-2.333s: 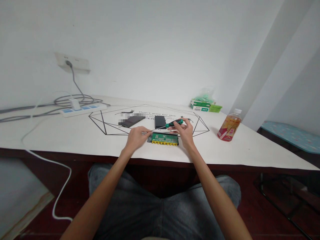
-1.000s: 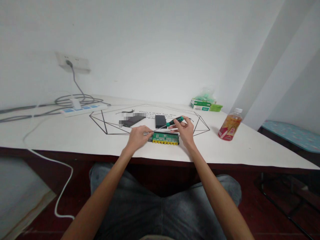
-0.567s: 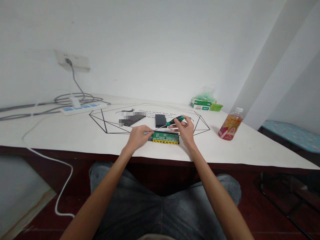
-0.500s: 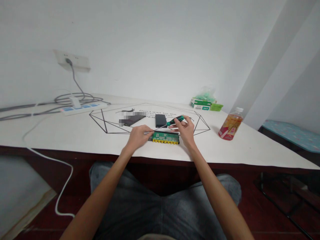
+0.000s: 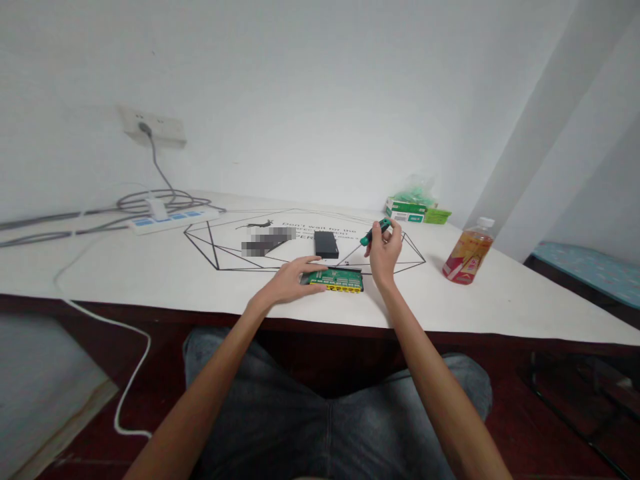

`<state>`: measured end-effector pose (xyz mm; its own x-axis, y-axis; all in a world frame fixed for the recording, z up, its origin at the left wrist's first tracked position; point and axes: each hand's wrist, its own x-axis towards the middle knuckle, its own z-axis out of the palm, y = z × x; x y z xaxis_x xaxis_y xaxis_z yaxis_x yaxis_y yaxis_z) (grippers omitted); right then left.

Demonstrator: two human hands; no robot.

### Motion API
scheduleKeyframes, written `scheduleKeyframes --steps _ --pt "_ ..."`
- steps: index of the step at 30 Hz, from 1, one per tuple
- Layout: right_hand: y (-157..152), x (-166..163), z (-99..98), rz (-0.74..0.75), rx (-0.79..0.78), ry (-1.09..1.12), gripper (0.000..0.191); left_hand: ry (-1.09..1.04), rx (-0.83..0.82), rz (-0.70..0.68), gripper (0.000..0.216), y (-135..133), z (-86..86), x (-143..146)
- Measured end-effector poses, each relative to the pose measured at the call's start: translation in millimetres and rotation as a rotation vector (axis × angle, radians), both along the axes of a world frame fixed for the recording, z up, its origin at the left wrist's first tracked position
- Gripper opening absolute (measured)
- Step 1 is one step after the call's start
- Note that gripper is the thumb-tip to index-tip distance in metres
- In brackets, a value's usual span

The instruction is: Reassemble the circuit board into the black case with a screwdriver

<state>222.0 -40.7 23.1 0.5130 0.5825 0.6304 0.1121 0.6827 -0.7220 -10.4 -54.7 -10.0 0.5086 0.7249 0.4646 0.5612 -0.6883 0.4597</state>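
While the white table (image 5: 450,307) is printed in black, a yellow-ported green circuit board (image 5: 341,277) is laid near its front edge, left end grasped between thumb and fingers of the left hand (image 5: 287,280). A black box (image 5: 326,245) is set beyond. By the right hand (image 5: 386,257) a screwdriver (image 5: 371,236) is gripped, shaft slanted toward the board's far edge. Near the tip, small dark bits (image 5: 347,263) are noted.

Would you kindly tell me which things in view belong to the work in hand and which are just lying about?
In use:
screwdriver, in the right hand
green circuit board, held at its left end by the left hand

Apparently just lying about:
drink bottle
green-and-white box
power strip
black box, though its role is unclear
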Motion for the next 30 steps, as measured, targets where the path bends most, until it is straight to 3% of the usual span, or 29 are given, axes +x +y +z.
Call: scheduleKeyframes --steps 6,17,24,30 --pt "-5.9 -27.2 5.8 -0.138 0.026 -0.245 0.05 0.002 -0.003 -0.018 0.04 4.5 -7.2 -2.4" --pt "-8.6 -31.9 3.4 -0.008 -0.025 -0.329 0.054 0.016 0.004 -0.005 0.038 0.9 -3.6 -0.3" --pt "0.4 -31.9 -2.8 -0.261 0.211 -0.531 0.045 0.042 0.007 -0.016 0.041 3.2 -4.9 -1.0" --pt "7.4 -30.2 -6.6 -0.43 0.302 -0.665 0.046 0.056 0.001 -0.011 0.044 3.8 -5.0 -1.5"
